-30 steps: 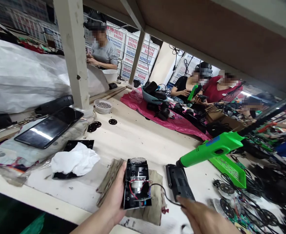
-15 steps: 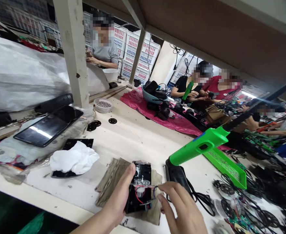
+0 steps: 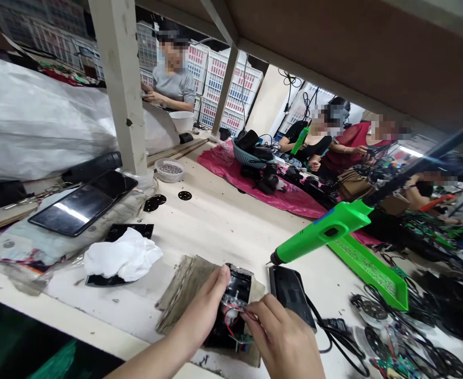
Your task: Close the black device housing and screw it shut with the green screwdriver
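We see a phone [image 3: 85, 204] left of the casing [image 3: 239, 281], a tray [image 3: 402, 298] right, and, behind, a basket [image 3: 248, 158] apparently on a sheet [image 3: 215, 159].

black casing [image 3: 240, 282]: no mark i can read
green screwdriver [image 3: 313, 238]: blue patch, no legible lettering
phone [image 3: 83, 204]: nothing readable on the screen
stacked crates [image 3: 231, 79]: no words or numbers legible from here

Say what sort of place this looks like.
Probably an electronics assembly workshop: an opened black housing with wires exposed, a green power screwdriver over the bench, and stacked crates behind a co-worker.
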### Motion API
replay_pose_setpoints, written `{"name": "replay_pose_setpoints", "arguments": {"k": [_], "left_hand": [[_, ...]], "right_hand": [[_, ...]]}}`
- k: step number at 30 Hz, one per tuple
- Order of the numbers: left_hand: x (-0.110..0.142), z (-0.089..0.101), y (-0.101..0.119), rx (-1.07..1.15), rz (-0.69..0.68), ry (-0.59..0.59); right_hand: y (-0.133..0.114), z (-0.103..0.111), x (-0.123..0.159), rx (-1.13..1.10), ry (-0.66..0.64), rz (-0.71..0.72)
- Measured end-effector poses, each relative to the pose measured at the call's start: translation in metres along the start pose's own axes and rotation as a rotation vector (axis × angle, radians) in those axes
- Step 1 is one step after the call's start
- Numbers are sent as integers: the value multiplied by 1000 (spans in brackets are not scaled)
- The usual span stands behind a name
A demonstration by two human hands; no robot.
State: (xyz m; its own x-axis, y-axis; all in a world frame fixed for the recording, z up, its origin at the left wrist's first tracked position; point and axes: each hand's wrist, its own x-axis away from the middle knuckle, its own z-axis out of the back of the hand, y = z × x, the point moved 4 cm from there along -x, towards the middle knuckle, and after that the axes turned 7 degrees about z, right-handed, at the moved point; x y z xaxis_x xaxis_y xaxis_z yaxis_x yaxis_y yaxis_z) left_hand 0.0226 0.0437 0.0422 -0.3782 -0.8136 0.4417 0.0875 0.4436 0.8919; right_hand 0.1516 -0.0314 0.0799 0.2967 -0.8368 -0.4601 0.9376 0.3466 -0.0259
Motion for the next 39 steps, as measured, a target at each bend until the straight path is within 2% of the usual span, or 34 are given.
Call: {"name": "replay_pose_setpoints", "arguments": {"k": [3, 5, 8, 11, 16, 20, 25, 29, 33, 39], "left_hand": [[1, 16, 9, -253, -190, 101], [4, 24, 7, -386, -260, 80], [10, 23, -8, -511, -196, -110], [13, 18, -17, -587, -156, -127], [11, 14, -13, -623, -167, -145], [9, 17, -10, -626, -159, -156], [8, 17, -11, -595, -191, -121], [9, 15, -13, -588, -206, -107], [10, 8, -13, -618, -240, -68], [6, -2, -18, -663, -310, 20]], "right_hand": [[6, -4, -1, 64, -17, -1], [10, -6, -2, 71, -64, -34], [14, -8, -6, -38, -154, -100], [17, -7, -11, -143, -215, -165], [19, -5, -18, -162, -338, -189], [22, 1, -24, -136, -444, -143], [33, 14, -19, -275, -382, -227], [31, 10, -9, -232, -385, -236], [21, 9, -14, -114, -369, -131], [11, 9, -29, -29, -467, -44]]}}
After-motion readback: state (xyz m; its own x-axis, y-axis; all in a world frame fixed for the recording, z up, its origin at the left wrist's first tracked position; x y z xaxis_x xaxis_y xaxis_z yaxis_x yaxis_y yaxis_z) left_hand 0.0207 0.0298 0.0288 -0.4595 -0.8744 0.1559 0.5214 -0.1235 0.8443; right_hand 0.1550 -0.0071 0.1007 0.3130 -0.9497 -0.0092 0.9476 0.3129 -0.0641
